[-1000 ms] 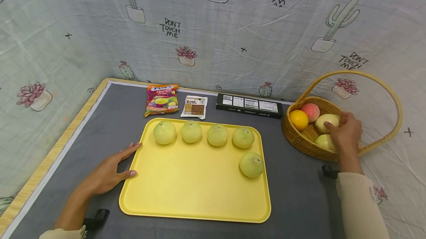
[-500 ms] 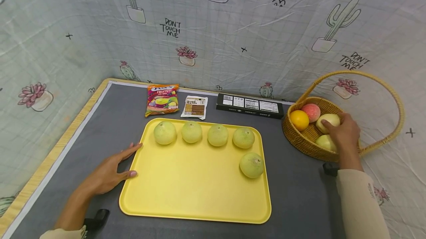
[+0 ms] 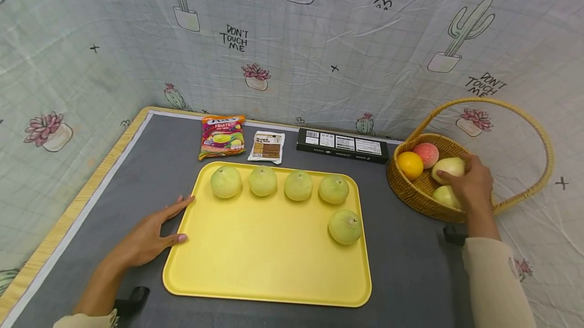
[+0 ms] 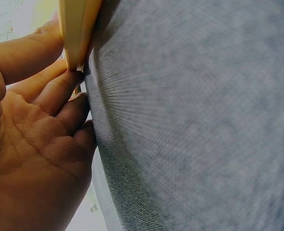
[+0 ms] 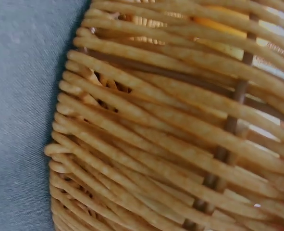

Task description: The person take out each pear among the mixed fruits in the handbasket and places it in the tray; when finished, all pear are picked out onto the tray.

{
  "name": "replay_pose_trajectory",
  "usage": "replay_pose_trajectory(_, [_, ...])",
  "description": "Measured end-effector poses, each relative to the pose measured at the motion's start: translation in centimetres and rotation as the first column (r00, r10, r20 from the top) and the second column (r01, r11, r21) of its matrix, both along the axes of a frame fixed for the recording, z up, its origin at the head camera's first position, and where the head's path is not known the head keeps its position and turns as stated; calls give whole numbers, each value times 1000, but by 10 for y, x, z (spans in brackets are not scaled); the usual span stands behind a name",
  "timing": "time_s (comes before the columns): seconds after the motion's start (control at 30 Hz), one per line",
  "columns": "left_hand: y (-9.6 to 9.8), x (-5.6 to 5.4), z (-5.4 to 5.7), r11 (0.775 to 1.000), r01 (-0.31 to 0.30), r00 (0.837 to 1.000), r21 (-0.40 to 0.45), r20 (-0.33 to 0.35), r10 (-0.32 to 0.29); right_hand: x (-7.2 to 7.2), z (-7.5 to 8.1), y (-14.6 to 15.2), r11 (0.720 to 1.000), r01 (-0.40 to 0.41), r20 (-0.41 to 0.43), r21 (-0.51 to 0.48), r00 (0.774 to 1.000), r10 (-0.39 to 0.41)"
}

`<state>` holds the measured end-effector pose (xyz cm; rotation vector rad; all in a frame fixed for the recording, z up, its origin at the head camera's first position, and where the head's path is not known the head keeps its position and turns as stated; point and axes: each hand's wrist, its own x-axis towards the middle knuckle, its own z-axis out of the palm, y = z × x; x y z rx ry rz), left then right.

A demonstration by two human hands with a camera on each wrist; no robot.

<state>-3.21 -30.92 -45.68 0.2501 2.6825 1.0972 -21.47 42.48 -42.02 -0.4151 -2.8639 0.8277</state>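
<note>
My right hand [image 3: 474,181] reaches into the wicker basket [image 3: 424,206] on the right. Its thumb and fingers hold a pale green round fruit [image 3: 449,168], with the far fingertips hidden behind it. A second pale fruit [image 3: 444,196] sits below, partly covered by the hand. The right wrist view shows only the basket's woven side [image 5: 146,125]. My left hand [image 3: 141,242] lies at the left edge of the yellow tray [image 3: 255,247], thumb and extended fingers touching the rim. In the left wrist view, the fingers [image 4: 60,94] rest against the tray's side. Several pale green fruits [image 3: 298,185] stand on the tray.
An orange [image 3: 410,165] and a peach-coloured fruit [image 3: 427,154] share the basket, whose tall handle [image 3: 543,135] arches over it. Behind the tray lie a candy bag [image 3: 222,137], a small white packet [image 3: 266,147] and a long black box [image 3: 342,145]. A printed cloth hangs behind.
The right hand's thumb has shifted slightly left and down over the pale green fruit, which stays in the basket. The left hand and the tray have not moved.
</note>
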Motion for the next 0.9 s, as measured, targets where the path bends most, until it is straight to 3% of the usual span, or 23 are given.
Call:
replay_pose_trajectory(0.2, [0, 0, 1, 1000, 2, 1000, -1, 1, -2, 6, 4, -6, 998, 41, -51, -40, 998, -43])
replay_pose_trajectory(0.53, [1, 0, 2, 1000, -2, 1000, -11, 11, 2, 18, 24, -33, 996, 53, -188, -65, 980, -65])
replay_pose_trajectory(0.73, [2, 0, 3, 1000, -3, 1000, -15, 9, 3, 32, 44, -59, 995, 18, -279, -100, 959, -45])
replay_pose_trajectory(0.9, [2, 0, 4, 1000, -1, 1000, -19, 6, 1, 45, 59, -83, 990, -57, -333, -133, 943, 10])
